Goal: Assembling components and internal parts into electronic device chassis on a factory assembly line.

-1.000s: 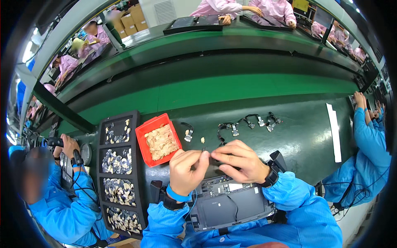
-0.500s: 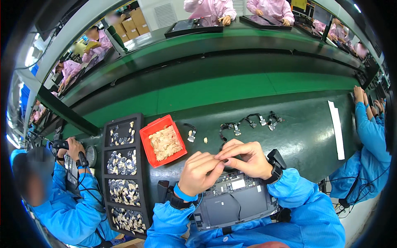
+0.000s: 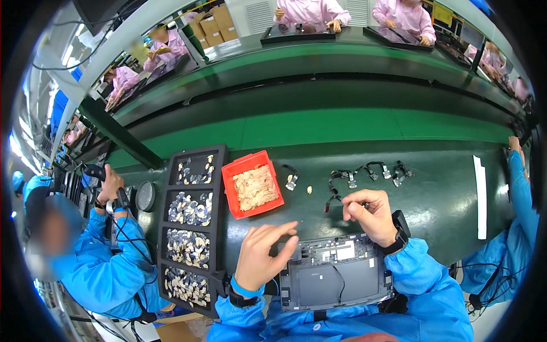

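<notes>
An opened laptop base [image 3: 336,273] with a bare circuit board along its far edge lies before me. My left hand [image 3: 265,253] hovers by its left far corner, thumb and fingers apart, holding nothing I can see. A tiny reddish speck shows just beyond its fingertips. My right hand [image 3: 370,218] is above the base's far right corner, its fingers curled in toward the thumb; whatever is between them cannot be made out. Beside those fingertips, a black flat cable [image 3: 332,188] with a small connector lies on the dark green table.
A red bin [image 3: 225,185] holds many beige pieces. Left of it stands a black compartment tray [image 3: 218,228] with dark and beige bits. Further small cables [image 3: 373,171] and a white strip [image 3: 480,196] lie on the table. Co-workers [image 3: 74,239] sit at both sides and opposite.
My hands, together above the laptop base before, are now apart. The left has opened; the right has moved off to the right. The whole view has shifted, with things appearing further right.
</notes>
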`<act>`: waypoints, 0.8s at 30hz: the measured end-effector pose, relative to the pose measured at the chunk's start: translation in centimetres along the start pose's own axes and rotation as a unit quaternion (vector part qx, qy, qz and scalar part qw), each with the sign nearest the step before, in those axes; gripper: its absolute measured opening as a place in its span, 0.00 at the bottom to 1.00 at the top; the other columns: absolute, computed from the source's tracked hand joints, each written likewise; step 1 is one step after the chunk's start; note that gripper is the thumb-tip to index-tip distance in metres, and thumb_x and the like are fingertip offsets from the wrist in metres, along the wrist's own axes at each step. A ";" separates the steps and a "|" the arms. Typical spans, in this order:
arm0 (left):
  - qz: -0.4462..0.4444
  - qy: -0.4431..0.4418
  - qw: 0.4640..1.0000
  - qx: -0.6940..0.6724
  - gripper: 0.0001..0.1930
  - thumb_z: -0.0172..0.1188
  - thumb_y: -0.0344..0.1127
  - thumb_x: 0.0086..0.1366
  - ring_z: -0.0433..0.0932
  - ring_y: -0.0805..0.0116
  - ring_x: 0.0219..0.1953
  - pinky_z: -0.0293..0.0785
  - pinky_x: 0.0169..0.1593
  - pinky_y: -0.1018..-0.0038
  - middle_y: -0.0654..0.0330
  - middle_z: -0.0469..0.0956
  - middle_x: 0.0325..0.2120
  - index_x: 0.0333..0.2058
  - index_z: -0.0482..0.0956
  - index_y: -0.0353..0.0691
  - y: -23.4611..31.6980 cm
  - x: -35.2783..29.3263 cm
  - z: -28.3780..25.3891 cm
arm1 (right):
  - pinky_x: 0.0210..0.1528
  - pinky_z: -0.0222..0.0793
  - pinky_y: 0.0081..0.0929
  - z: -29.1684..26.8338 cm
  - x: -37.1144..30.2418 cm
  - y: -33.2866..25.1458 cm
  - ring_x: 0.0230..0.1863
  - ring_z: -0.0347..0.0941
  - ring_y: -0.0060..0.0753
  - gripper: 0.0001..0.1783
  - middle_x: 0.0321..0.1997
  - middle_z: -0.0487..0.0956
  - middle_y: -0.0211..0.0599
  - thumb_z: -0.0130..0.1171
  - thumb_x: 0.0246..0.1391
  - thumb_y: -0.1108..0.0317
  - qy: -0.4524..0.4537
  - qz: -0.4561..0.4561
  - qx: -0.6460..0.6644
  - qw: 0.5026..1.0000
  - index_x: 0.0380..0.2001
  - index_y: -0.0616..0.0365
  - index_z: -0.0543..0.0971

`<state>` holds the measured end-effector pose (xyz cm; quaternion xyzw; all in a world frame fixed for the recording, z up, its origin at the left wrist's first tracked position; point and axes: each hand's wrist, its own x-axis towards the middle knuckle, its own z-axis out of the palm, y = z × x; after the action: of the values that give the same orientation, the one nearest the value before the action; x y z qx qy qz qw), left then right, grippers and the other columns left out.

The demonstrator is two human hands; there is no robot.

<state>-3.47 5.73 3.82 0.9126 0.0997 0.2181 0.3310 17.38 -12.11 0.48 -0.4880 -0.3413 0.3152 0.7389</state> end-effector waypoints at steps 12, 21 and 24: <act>-0.061 0.002 0.996 -0.062 0.16 0.67 0.36 0.65 0.80 0.56 0.47 0.70 0.51 0.63 0.55 0.84 0.42 0.51 0.83 0.41 -1.4 -4.5 3.9 | 0.37 0.75 0.21 0.8 -0.7 0.1 0.34 0.80 0.22 0.10 0.33 0.84 0.34 0.64 0.63 0.73 0.004 -0.047 -0.070 0.996 0.46 0.65 0.82; -0.101 0.009 0.994 -0.046 0.12 0.72 0.38 0.56 0.80 0.64 0.30 0.65 0.42 0.68 0.61 0.82 0.26 0.40 0.87 0.45 -1.2 -5.0 4.8 | 0.26 0.67 0.17 -2.3 -5.4 -5.0 0.25 0.74 0.19 0.12 0.26 0.80 0.32 0.63 0.62 0.72 0.139 -0.138 -0.121 0.973 0.47 0.64 0.79; -0.156 -0.067 0.985 -0.015 0.11 0.71 0.35 0.54 0.73 0.67 0.24 0.63 0.41 0.69 0.66 0.76 0.19 0.38 0.88 0.44 0.6 -5.3 3.2 | 0.24 0.67 0.17 -1.9 -9.7 -6.2 0.26 0.76 0.19 0.09 0.27 0.80 0.33 0.64 0.63 0.72 0.210 -0.071 -0.140 0.965 0.43 0.64 0.80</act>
<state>-6.66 1.73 0.25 0.8934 0.2150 0.1041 0.3806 14.24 -22.88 3.86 -0.6160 -0.2532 0.1017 0.7389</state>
